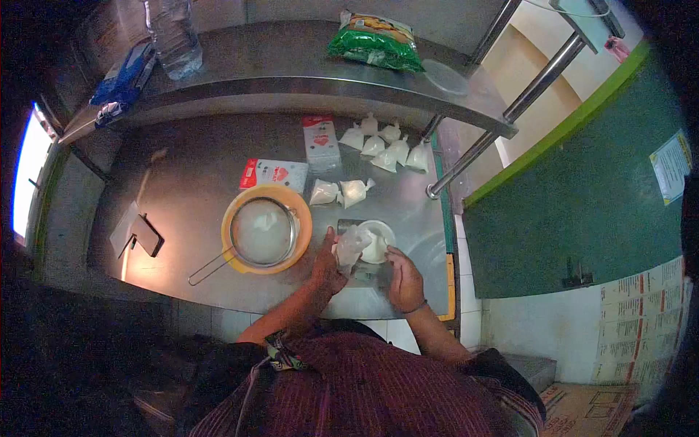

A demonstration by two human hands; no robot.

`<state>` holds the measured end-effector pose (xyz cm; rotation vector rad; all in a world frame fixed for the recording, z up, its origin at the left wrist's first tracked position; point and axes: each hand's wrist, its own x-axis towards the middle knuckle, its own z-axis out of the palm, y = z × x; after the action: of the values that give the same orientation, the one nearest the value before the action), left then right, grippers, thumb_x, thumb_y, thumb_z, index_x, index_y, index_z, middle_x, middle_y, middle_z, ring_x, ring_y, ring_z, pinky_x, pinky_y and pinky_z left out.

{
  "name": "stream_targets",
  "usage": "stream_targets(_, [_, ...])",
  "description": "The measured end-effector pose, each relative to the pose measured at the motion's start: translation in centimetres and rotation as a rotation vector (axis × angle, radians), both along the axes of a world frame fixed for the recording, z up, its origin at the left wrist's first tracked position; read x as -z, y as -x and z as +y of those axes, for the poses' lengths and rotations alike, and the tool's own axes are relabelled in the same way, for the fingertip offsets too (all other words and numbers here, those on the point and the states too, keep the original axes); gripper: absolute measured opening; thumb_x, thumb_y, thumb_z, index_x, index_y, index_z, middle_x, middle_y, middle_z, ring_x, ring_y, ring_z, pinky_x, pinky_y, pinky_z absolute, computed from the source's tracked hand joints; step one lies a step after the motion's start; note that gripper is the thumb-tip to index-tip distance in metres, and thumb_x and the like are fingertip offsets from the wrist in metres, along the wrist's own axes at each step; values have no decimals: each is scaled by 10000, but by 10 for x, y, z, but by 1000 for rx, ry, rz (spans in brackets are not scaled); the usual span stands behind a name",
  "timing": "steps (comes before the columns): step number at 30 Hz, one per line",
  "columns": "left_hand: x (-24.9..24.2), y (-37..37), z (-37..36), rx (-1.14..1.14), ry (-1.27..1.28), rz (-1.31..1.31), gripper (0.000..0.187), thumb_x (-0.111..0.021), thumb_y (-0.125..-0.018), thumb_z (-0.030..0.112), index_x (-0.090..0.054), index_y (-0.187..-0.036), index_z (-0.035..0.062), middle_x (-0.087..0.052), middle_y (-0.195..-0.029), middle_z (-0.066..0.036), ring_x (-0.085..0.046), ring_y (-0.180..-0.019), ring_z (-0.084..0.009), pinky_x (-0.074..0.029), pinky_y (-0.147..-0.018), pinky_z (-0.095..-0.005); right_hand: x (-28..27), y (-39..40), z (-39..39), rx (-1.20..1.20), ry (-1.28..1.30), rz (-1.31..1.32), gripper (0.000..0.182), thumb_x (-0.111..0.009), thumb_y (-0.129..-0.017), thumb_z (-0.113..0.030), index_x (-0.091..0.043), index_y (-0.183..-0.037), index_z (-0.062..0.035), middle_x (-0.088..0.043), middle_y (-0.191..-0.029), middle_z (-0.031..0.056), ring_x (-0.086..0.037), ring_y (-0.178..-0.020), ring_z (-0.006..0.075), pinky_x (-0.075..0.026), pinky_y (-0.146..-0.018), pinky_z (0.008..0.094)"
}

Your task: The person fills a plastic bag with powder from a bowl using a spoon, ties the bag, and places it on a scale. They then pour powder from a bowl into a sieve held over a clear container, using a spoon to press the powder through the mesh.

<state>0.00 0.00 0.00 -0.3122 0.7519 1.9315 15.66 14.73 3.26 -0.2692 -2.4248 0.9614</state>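
Note:
My left hand point(329, 269) is closed around a clear plastic bag point(351, 246) with whitish contents. The bag sits against the left side of a small white bowl point(376, 231) holding white powder. On the bowl's lower right rim, my right hand point(405, 282) has its fingers curled at the edge; part of the grip is hidden. A metallic object, partly covered by the bag and bowl, shows behind them. To the left, a metal strainer point(262, 231) with white powder rests over an orange basin point(306, 211), its handle pointing toward me.
Two tied bags of powder point(339, 192) lie behind the bowl, with several more point(388, 146) farther back. Red-and-white packs point(274, 175) stand near the basin. A dark phone-like object point(148, 234) is at left. The overhead shelf point(277, 81) carries a green package point(375, 45) and a bottle point(175, 44).

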Motion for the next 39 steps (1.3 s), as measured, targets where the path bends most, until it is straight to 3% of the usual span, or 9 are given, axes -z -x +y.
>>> stream_targets(6, [-6,-14,5,24,2,-18,586,-437,-966,686,-568,-1249,189,-674,-1073,-28,-651,-853,-183,-480,-648,-325,10,6,18,196,340,132,307,-385,-1088,-208,-589,-1170,6,-683,-1172,162,-693,-1002,245,-538,-897,352])
stream_targets(8, [-12,-15,6,18,19,-6,595,-429,-967,687,-567,-1244,180,-673,-1070,-23,-646,-866,-183,-476,-663,-322,17,7,30,239,352,91,275,-384,-1097,-208,-568,-1178,-20,-686,-1106,115,-662,-865,155,-542,-744,302])
stream_targets(15, [2,-18,6,22,-68,44,621,-475,-949,696,-567,-1213,142,-674,-1029,-55,-668,-851,-196,-541,-636,-318,20,10,23,271,600,109,265,-424,-1093,-229,-563,-1167,-16,-698,-1033,97,-589,-737,103,-491,-675,236])
stream_targets(17, [6,-17,6,36,-41,63,641,-422,-951,719,-563,-1262,177,-670,-1070,-26,-639,-896,-177,-477,-688,-328,14,17,15,273,949,194,253,-449,-1087,-227,-564,-1149,-10,-701,-1007,94,-587,-728,104,-485,-664,238])
stream_targets(24, [3,-25,5,30,-44,59,624,-438,-941,725,-567,-1209,176,-671,-1067,-39,-646,-882,-181,-483,-664,-332,7,27,13,199,790,179,250,-480,-1073,-220,-605,-1085,-4,-674,-908,55,-557,-722,95,-485,-681,263])
stream_targets(30, [5,-25,8,19,-14,54,687,-431,-928,745,-574,-1253,157,-660,-1078,-48,-644,-885,-197,-511,-674,-331,-22,29,30,-47,245,-7,219,-542,-1033,-217,-599,-1085,-12,-687,-933,149,-672,-818,232,-530,-782,344])
stream_targets(32, [6,-26,8,-17,-59,41,542,-429,-983,660,-569,-1190,178,-677,-1073,-44,-662,-897,-201,-493,-651,-341,-29,34,32,-107,20,-106,207,-556,-1015,-211,-597,-1085,-20,-685,-954,181,-693,-863,304,-541,-804,392])
stream_targets(36, [6,-27,8,-25,-86,41,541,-439,-978,662,-578,-1180,180,-681,-1064,-46,-664,-899,-207,-502,-658,-348,-19,39,37,-69,129,-147,221,-544,-1023,-227,-601,-1074,-19,-691,-937,175,-691,-846,314,-540,-796,406])
stream_targets(39, [8,-29,7,-36,-73,4,545,-450,-976,656,-584,-1169,164,-686,-1041,-51,-666,-890,-208,-511,-673,-349,-8,42,46,133,238,-177,193,-526,-1041,-198,-557,-1035,-8,-658,-846,84,-649,-788,184,-515,-738,323])
